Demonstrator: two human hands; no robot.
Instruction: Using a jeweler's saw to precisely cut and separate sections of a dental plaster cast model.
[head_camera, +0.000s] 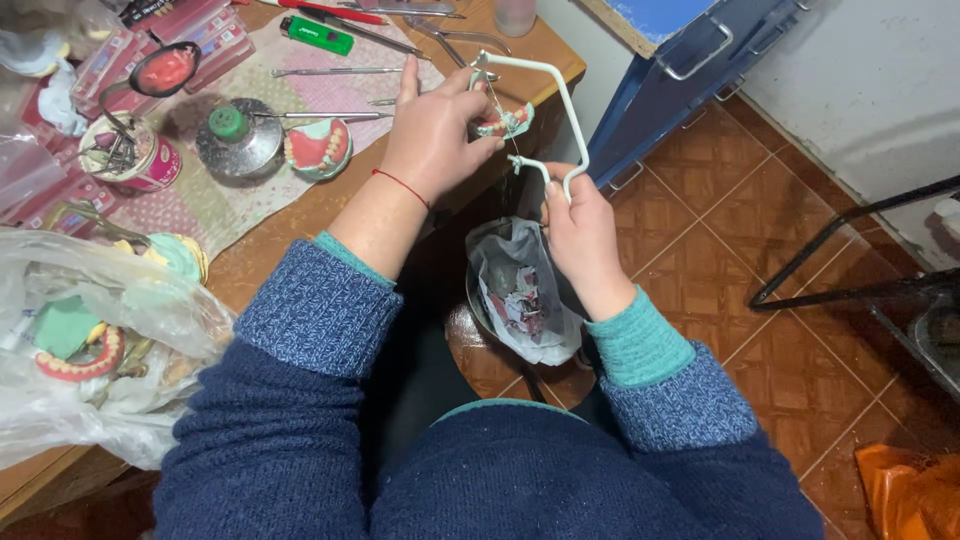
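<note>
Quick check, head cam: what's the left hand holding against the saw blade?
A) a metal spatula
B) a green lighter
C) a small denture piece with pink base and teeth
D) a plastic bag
C: the left hand pinches a small denture piece, pink with teeth, at the blade of the white frame saw, whose lower end the right hand grips.

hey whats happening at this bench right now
A person in a blue sweater is working on a denture piece at the edge of a wooden bench. The left hand holds the piece steady, while the right hand grips a white frame saw whose thin blade runs against it. A bag-lined bin sits below the hands. Another set of false teeth rests on the bench.
</note>
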